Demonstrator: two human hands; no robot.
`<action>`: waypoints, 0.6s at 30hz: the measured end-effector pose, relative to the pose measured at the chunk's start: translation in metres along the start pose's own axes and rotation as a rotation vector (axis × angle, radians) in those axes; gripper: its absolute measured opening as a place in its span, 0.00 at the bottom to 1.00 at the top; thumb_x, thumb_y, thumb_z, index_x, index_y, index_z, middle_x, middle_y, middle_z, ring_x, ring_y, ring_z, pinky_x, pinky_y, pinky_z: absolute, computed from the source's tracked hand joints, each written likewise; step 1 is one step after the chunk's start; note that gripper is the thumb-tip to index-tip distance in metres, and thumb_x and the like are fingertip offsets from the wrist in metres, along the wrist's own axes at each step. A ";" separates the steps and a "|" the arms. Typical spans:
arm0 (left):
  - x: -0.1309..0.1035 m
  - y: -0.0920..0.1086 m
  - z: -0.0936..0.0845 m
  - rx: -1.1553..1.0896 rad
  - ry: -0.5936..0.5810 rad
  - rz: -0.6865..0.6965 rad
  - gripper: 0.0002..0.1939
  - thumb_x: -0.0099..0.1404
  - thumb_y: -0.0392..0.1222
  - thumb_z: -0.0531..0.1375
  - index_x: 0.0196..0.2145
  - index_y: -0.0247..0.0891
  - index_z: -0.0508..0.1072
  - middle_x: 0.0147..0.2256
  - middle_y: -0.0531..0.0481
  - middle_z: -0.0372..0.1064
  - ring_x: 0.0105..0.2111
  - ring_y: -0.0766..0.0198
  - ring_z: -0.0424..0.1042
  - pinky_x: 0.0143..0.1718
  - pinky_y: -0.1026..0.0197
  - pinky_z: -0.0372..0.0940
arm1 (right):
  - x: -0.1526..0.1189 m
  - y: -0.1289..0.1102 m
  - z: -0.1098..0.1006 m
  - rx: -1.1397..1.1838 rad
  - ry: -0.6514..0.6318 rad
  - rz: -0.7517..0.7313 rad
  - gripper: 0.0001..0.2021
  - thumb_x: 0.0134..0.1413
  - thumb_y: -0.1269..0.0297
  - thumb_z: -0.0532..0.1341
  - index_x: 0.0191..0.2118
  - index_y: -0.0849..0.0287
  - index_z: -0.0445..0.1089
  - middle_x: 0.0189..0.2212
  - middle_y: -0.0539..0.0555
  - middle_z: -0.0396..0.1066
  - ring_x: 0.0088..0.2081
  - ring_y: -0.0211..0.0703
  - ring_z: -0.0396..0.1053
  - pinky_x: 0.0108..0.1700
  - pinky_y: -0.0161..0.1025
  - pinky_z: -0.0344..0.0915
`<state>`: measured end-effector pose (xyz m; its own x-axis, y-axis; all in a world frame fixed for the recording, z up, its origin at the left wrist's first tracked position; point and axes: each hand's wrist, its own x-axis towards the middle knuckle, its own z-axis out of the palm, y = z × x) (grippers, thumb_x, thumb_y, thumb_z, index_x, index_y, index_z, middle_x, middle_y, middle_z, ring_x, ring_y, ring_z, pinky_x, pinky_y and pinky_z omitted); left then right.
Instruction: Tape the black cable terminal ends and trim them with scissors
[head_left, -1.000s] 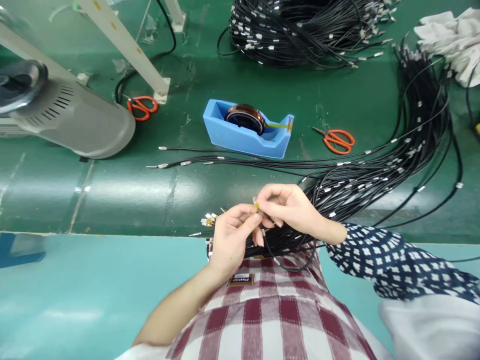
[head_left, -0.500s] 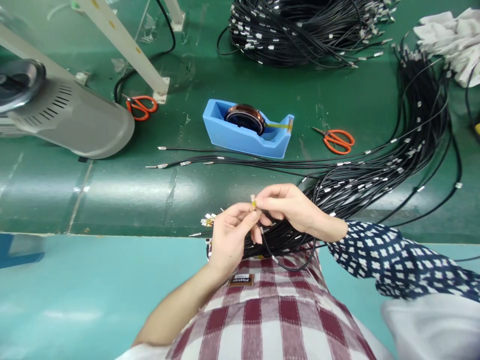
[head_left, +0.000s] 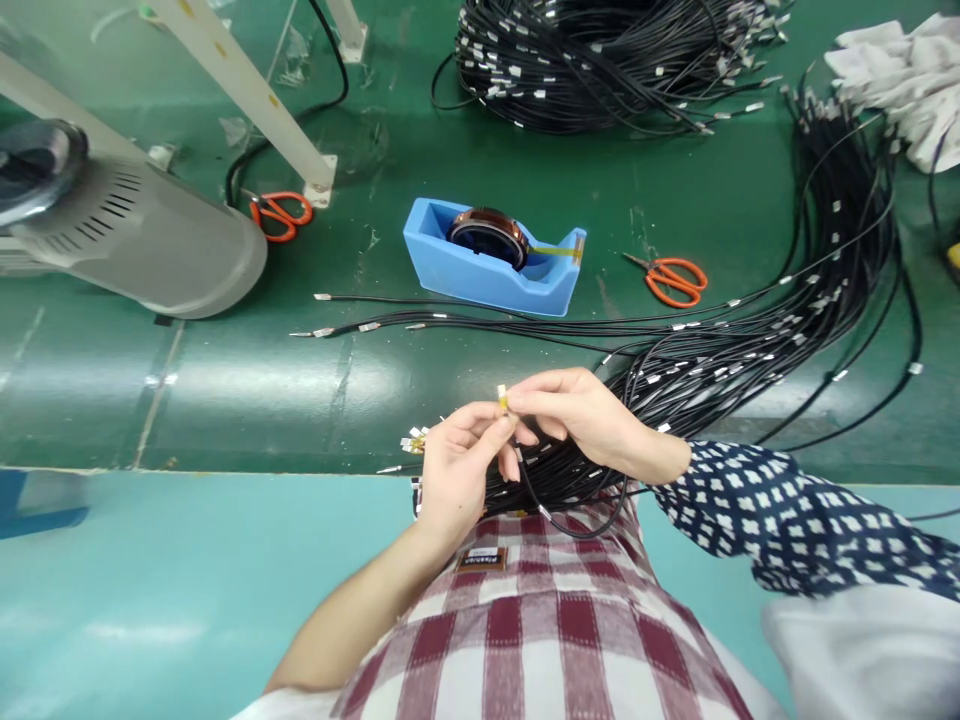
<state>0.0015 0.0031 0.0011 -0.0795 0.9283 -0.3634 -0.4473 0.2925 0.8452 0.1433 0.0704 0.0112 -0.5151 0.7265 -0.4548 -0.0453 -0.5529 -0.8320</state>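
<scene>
Between thumb and fingers, my left hand pinches a black cable near its end. On that end a white tip with a bit of yellow tape points up. My right hand is closed at the same spot, its thumb and index finger pressed on the taped end. From the hands the cable loops down across my checked apron. Beneath and behind my wrists lies a bundle of black cables with white labels. More taped cable ends stick out left of my left hand.
A blue tape dispenser with amber tape stands beyond my hands. Orange-handled scissors lie to its right, another orange pair to its left. Coiled cables, white gloves and a grey machine are farther out.
The taped cable end stands slightly higher and shows more of its white tip. Both hands have shifted very little and keep their pinch.
</scene>
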 end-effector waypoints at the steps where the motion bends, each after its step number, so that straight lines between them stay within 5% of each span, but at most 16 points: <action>1: 0.000 0.000 0.000 0.003 -0.002 0.000 0.08 0.58 0.41 0.68 0.32 0.34 0.74 0.25 0.49 0.77 0.15 0.70 0.68 0.17 0.68 0.61 | 0.001 0.001 -0.001 0.010 -0.012 0.019 0.09 0.50 0.61 0.67 0.30 0.63 0.78 0.16 0.46 0.66 0.17 0.27 0.51 0.19 0.30 0.45; 11: -0.004 0.000 0.001 0.009 -0.044 0.007 0.09 0.59 0.43 0.68 0.33 0.35 0.76 0.24 0.49 0.76 0.15 0.70 0.67 0.16 0.68 0.62 | -0.002 0.000 -0.001 -0.052 -0.050 -0.157 0.14 0.48 0.56 0.69 0.29 0.62 0.72 0.19 0.48 0.69 0.19 0.32 0.63 0.18 0.30 0.52; 18: -0.006 0.004 0.001 0.001 -0.114 0.008 0.06 0.63 0.41 0.65 0.34 0.36 0.77 0.25 0.49 0.76 0.14 0.72 0.66 0.16 0.69 0.60 | 0.002 -0.001 -0.007 0.044 -0.195 -0.179 0.09 0.52 0.62 0.67 0.30 0.62 0.72 0.19 0.46 0.69 0.16 0.26 0.57 0.17 0.28 0.48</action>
<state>0.0010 -0.0010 0.0064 0.0181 0.9507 -0.3095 -0.4460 0.2847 0.8485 0.1482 0.0754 0.0087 -0.6507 0.7243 -0.2280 -0.1857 -0.4429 -0.8771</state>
